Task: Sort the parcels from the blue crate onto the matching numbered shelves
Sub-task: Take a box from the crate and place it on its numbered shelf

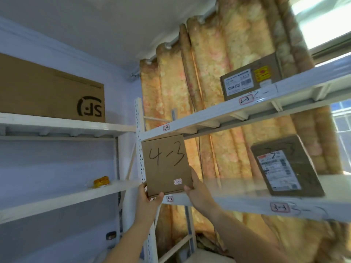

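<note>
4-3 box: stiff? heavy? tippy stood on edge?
Probably stiff: the 4-3 box shows a flat face and straight edges though the left hand and right hand grip only its lower corners. Likely light, since that low grip holds it upright. It looks thin, so stood on edge it may tip.
</note>
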{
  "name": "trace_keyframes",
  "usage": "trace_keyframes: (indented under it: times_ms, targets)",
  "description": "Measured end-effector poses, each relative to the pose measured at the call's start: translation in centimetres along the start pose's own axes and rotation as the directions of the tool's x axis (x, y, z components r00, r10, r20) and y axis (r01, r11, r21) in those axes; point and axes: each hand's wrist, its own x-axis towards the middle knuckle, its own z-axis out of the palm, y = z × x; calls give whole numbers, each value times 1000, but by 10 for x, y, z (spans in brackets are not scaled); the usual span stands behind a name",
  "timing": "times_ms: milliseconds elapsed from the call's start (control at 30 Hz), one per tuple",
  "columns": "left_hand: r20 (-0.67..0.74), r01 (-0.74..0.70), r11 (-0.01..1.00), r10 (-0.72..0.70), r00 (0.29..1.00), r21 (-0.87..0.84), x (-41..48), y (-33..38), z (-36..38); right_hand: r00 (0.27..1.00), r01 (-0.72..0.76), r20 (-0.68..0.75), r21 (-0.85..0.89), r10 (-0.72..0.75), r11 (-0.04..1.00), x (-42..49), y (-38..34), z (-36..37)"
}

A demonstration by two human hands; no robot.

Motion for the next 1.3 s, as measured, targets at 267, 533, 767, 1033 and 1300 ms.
trace_keyframes:
  times_ms: [267, 533, 767, 1033, 1300]
  targets:
    - [137, -188, 980, 178, 974, 70, -38, -13, 57, 967, -87, -256, -394, -18, 915, -80, 12, -53]
    - [320, -445, 894, 408, 855, 51, -138, -17, 167, 786, -415, -616, -480, 40, 773, -178, 27, -139]
    - [552, -348, 933, 338, 763, -90, -247, -33, 234, 633, -651, -760, -419, 148, 633, -297, 37, -199]
    - [697, -109, 992, 38, 716, 58, -299, -81, 264, 560, -735, -780, -312, 280, 602, -375, 81, -211]
    - [600, 129, 963, -249, 760, 235, -266, -133, 265, 660, -735, -560, -348, 500, 582, -349, 152, -216]
